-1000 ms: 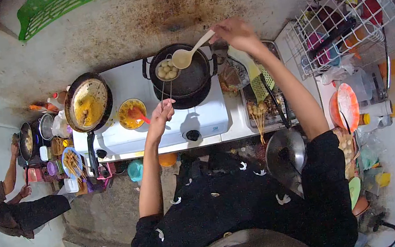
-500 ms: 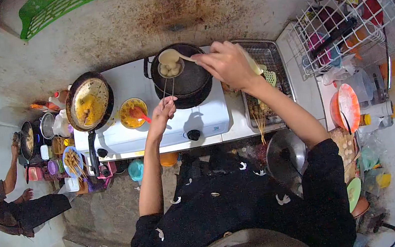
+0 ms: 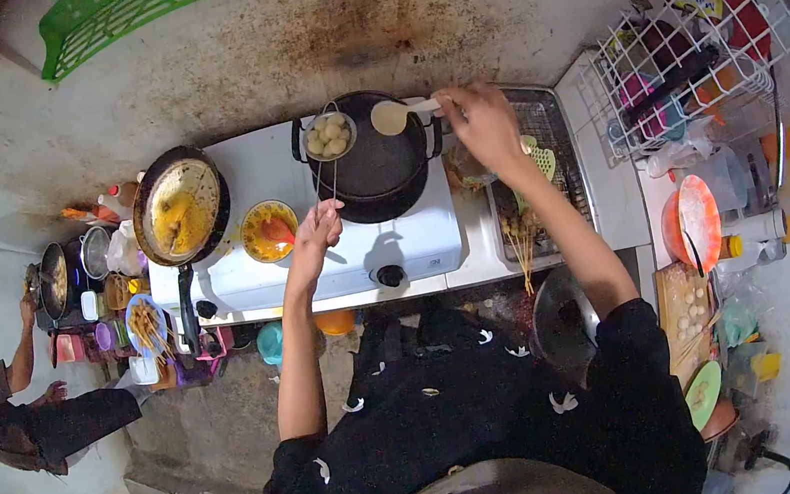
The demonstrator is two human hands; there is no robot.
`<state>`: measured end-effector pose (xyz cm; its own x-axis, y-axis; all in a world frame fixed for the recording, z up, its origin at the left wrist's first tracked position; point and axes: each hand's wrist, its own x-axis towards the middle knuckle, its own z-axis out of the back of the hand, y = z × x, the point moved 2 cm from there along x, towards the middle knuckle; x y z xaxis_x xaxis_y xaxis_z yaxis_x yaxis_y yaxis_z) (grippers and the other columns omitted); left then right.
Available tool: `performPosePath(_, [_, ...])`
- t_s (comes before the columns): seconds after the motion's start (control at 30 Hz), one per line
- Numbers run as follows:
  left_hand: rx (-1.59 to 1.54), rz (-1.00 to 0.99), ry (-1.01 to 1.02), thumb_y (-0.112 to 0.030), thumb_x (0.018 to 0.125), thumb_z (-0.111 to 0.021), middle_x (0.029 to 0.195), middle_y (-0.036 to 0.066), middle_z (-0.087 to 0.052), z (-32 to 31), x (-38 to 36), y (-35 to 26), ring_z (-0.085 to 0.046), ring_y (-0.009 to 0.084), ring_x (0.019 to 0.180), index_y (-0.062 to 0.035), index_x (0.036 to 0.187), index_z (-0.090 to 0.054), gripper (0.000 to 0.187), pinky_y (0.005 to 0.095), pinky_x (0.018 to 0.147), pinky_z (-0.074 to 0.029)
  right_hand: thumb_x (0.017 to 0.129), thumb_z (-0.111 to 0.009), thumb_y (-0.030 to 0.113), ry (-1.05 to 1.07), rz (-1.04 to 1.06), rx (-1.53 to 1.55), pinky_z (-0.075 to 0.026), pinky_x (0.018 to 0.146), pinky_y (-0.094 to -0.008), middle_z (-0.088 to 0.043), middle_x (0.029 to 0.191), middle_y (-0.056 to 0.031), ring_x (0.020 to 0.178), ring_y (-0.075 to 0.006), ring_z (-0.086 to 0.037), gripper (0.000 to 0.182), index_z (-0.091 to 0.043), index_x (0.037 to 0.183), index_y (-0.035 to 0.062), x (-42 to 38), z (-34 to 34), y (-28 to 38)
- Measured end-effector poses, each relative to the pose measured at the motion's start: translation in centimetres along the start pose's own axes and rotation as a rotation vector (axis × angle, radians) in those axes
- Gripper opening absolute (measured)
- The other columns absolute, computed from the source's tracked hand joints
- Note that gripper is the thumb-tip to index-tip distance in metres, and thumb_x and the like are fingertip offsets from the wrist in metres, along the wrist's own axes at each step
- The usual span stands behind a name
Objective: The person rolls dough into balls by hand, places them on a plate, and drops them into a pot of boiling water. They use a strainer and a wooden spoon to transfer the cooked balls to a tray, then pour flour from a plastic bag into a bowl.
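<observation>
My left hand [image 3: 316,233] is closed around the thin wire handle of a small strainer [image 3: 329,170]. Pale round balls [image 3: 330,136] lie in its bowl, over the left side of a black two-handled pan [image 3: 383,173] on the white stove [image 3: 318,273]. My right hand [image 3: 483,125] grips the handle of a cream-coloured spoon [image 3: 390,117], whose bowl is above the pan, to the right of the strainer and apart from it. An orange-yellow bowl [image 3: 257,249] with a red spoon [image 3: 278,230] stands left of my left hand.
Left on the stove is a frying pan [image 3: 151,187] with yellow food. Skewers [image 3: 523,254] poke from a rack tray [image 3: 558,148] at right. A white wire basket [image 3: 639,76] and a board with balls [image 3: 678,308] are farther right. Another person [image 3: 8,402] works at far left.
The spoon has moved right, away from above the strainer, along with my right hand. The strainer has shifted slightly left, and its balls show more fully.
</observation>
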<state>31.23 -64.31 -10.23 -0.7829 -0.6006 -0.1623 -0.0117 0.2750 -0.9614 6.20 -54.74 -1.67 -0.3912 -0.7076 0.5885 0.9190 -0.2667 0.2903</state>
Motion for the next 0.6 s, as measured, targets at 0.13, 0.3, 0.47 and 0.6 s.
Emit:
performPosePath(0.13, [0.0,0.023,-0.018,-0.022,0.089,-0.041,0.061,-0.007,-0.029,-0.1,-0.2,-1.3,-0.027,0.0029,0.055,-0.0034,0.101,-0.047,0.023,0.0162,0.051,-0.021,0.076,-0.056,0.018,0.073,0.077,-0.094,-0.041,0.064,-0.0368,-0.053,0.066,-0.0091,0.065,-0.0274,-0.053,0.013,-0.062,0.084,0.0104,-0.7,-1.3,0.9])
performPosePath(0.3, [-0.009,-0.008,0.02,-0.025,0.089,-0.043,0.06,-0.006,-0.031,0.4,0.6,-2.1,-0.028,0.0039,0.054,-0.0023,0.101,-0.045,0.026,0.0174,0.051,-0.023,0.076,-0.055,0.019,0.099,0.181,-0.058,-0.041,0.067,-0.039,-0.055,0.069,-0.0102,0.07,-0.0257,-0.054,0.013,-0.061,0.084,0.0108,-0.7,-2.4,1.1])
performPosePath(0.47, [0.003,0.004,0.02,-0.023,0.089,-0.042,0.059,-0.006,-0.031,0.7,1.3,-3.0,-0.028,0.0039,0.054,-0.0018,0.101,-0.046,0.024,0.0174,0.051,-0.023,0.074,-0.059,0.016,0.015,0.194,-0.029,-0.04,0.062,-0.0361,-0.054,0.064,-0.0074,0.066,-0.0241,-0.052,0.01,-0.061,0.081,0.0098,-0.2,-2.5,0.9])
performPosePath(0.6, [-0.015,-0.004,0.014,-0.021,0.089,-0.042,0.059,-0.006,-0.031,0.8,2.0,-3.4,-0.028,0.0039,0.054,0.0004,0.102,-0.046,0.025,0.0173,0.052,-0.023,0.078,-0.051,0.023,0.185,0.178,-0.086,-0.041,0.07,-0.0381,-0.059,0.072,-0.0074,0.078,-0.0229,-0.053,0.015,-0.061,0.082,0.0123,-0.5,-4.3,0.5])
